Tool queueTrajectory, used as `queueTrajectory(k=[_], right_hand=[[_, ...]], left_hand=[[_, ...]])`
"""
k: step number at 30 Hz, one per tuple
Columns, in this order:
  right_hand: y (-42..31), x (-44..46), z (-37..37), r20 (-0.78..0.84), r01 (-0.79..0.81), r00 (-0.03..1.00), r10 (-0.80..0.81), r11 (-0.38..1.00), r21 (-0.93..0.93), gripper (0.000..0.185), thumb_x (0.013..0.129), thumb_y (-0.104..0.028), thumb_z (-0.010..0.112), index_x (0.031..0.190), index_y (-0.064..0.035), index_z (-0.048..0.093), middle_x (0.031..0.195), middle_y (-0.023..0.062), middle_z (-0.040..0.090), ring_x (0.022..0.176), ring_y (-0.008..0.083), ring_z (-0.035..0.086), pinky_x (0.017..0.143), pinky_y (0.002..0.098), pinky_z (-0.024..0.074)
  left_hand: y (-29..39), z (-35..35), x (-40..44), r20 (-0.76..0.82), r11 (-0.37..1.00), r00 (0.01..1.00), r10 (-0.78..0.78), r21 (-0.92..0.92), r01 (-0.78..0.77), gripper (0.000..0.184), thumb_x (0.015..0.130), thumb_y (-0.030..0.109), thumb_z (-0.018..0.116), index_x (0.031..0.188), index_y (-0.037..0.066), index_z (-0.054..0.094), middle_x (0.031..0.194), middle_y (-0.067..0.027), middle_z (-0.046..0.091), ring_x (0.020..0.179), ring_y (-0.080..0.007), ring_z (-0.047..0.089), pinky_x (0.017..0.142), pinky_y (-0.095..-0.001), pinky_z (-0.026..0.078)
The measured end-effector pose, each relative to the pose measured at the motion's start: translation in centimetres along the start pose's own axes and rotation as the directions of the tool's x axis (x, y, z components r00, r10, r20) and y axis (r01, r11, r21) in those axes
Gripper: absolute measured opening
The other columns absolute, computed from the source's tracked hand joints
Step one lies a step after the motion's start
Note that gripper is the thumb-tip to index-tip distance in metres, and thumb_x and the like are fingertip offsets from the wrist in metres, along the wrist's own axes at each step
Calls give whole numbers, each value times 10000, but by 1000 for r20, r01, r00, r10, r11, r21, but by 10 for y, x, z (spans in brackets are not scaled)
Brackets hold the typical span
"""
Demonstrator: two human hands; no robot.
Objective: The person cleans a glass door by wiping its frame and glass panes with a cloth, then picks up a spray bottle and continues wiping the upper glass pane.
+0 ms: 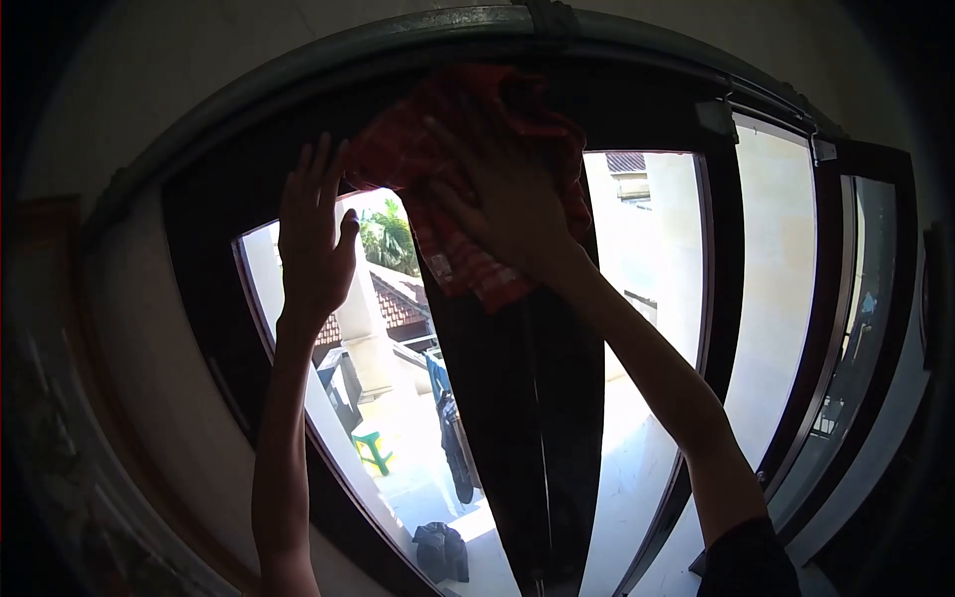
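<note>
My right hand (512,199) presses a bunched red checked cloth (487,269) against the dark upper frame, where two glazed door panels meet. Its fingers spread over the cloth, and folds hang down below the palm. To the left, my left hand (316,234) is raised with fingers stretched upward, beside the cloth's left edge. It holds nothing and is open, close to the left panel (214,289); whether it touches the panel I cannot tell. Shadow hides part of the cloth's upper folds.
A curved rail (398,32) runs above the doors. An open glazed panel (860,298) stands at the right. Through the glass, a green and yellow stool (372,450), hanging clothes (453,438) and a dark bag (441,552) show outside.
</note>
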State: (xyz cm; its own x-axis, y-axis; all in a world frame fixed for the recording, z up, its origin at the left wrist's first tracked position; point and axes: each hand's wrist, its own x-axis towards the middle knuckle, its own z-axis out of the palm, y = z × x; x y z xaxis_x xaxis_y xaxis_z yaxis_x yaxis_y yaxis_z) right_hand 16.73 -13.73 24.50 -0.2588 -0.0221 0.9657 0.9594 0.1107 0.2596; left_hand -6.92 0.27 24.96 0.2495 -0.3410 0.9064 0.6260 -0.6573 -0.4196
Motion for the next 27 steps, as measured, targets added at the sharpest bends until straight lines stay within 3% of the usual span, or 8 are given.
queueTrajectory(k=[5, 7, 9, 11, 15, 17, 22, 27], right_hand=[[-19, -8, 8, -145, 454, 886, -440, 887, 81, 681, 1010, -542, 657, 1590, -206, 534, 1527, 154, 603, 1257, 347, 680, 993, 508, 564], [-7, 16, -20, 594, -43, 794, -132, 962, 271, 726, 981, -576, 688, 1615, -275, 503, 1446, 137, 661, 1194, 320, 712, 1013, 500, 558], [12, 9, 5, 521, -114, 851, -71, 942, 315, 693, 987, -571, 685, 1600, -288, 525, 1215, 117, 764, 954, 292, 772, 885, 454, 608], [11, -2, 26, -140, 295, 953, -270, 932, 212, 659, 998, -550, 680, 1563, -228, 568, 1203, 129, 768, 928, 291, 776, 845, 438, 617], [25, -12, -3, -66, 420, 894, -443, 777, 469, 546, 1012, -484, 661, 1426, -128, 676, 1166, 166, 764, 972, 319, 768, 811, 423, 629], [32, 13, -29, 504, 196, 728, -464, 846, 495, 457, 1024, -364, 652, 1381, -80, 681, 1189, 160, 760, 981, 313, 768, 829, 430, 629], [56, 41, -14, 171, 177, 849, -499, 575, 799, 298, 1012, -254, 667, 1219, -50, 730, 997, 147, 770, 883, 263, 761, 769, 409, 613], [66, 52, -58, -89, 187, 978, -189, 598, 779, 227, 995, -233, 679, 1083, -32, 736, 853, 136, 736, 773, 226, 735, 721, 396, 594]], left_hand=[[-9, -18, 2, 65, 840, 990, -128, -523, 143, 590, 1149, 505, 345, 1593, 164, 531, 1703, -100, 447, 1638, -321, 290, 1331, -577, 215], [6, -41, 6, 80, 654, 937, -341, -695, 298, 611, 1105, 494, 388, 1525, 94, 582, 1570, -131, 594, 1535, -308, 466, 1289, -538, 298], [45, -52, 0, -110, 736, 853, -510, -569, 367, 520, 1084, 384, 445, 1456, 55, 600, 1472, -140, 650, 1413, -291, 567, 1231, -505, 366], [86, -64, -9, -214, 881, 881, -422, -325, 344, 425, 1065, 294, 517, 1388, 34, 612, 1409, -142, 658, 1338, -297, 603, 1167, -488, 418], [145, -51, -8, -127, 969, 983, -133, -223, 102, 528, 1111, 427, 517, 1434, 13, 576, 1430, -190, 609, 1337, -349, 594, 1129, -484, 469], [167, -29, -9, 0, 876, 940, -342, -362, 319, 653, 1108, 467, 542, 1563, 7, 449, 1564, -214, 495, 1393, -377, 560, 1173, -504, 451], [198, 6, 31, 148, 539, 767, -624, -628, 560, 927, 1087, 488, 590, 1729, 45, 89, 1758, -271, 206, 1612, -457, 277, 1285, -572, 309], [202, 56, 6, -12, 871, 897, -443, 231, 433, 891, 1114, 480, 525, 1731, 34, 63, 1780, -287, 125, 1659, -469, 76, 1312, -679, 54]])
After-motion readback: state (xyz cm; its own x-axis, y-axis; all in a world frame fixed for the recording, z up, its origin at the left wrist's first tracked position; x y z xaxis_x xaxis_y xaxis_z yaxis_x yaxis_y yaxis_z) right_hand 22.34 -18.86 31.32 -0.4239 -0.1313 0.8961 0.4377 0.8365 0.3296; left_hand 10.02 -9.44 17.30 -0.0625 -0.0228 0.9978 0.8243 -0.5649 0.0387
